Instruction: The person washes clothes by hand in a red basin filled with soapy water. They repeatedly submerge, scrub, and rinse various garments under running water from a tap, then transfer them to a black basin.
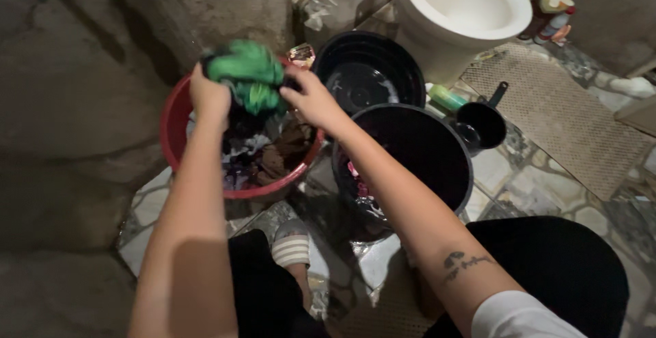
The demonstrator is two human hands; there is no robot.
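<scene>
Both hands, left hand (208, 95) and right hand (311, 99), clench a bunched green cloth (247, 75) above the red basin (174, 116), so drips land there; two black buckets (383, 99) sit right of the basin.

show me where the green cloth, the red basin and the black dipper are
green cloth (247, 75), head view, on the bunched middle between both hands
red basin (171, 123), head view, on its left rim
black dipper (484, 123), head view, on the cup's rim, below its handle
</scene>
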